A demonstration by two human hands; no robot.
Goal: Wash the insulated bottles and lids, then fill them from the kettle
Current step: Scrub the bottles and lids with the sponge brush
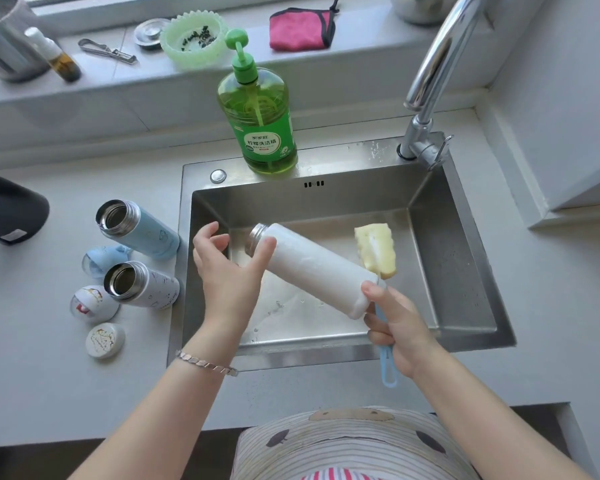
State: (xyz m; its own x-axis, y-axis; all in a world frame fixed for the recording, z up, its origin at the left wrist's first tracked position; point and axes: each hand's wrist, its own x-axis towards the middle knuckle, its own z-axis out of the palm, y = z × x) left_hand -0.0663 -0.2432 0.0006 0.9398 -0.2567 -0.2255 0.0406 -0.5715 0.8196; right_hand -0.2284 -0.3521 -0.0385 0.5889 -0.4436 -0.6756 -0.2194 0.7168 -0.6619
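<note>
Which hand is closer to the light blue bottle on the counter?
Left. The left hand is over the left edge of the sink, just right of the light blue bottle; the right hand is farther right, gripping the sponge brush.

Clock directions are read from the middle of the sink [326, 355], with twelve pointing away from the person.

- **Across the basin:** the white bottle [312, 265] slants over it from ten to five. The left hand [229, 268] is at its neck and the right hand [395, 327] is at its base.
- **Brush:** the right hand grips the brush [376, 249]. Its sponge stands at two, just behind the bottle, and its handle crosses the front rim at five.
- **Open room in the basin:** the floor is open from twelve to three, and at seven beside the left wrist.
- **Overhead and rim:** the faucet [433, 64] arches over from one, and the soap [260, 126] stands on the rim at eleven.
- **Crowded counter at nine:** blue bottle [142, 230], printed bottle [153, 285], three lids [104, 336], and a dark object [11, 209] farther out.
- **Bare counter:** the counter [84, 393] is bare at three and at seven to eight.
</note>
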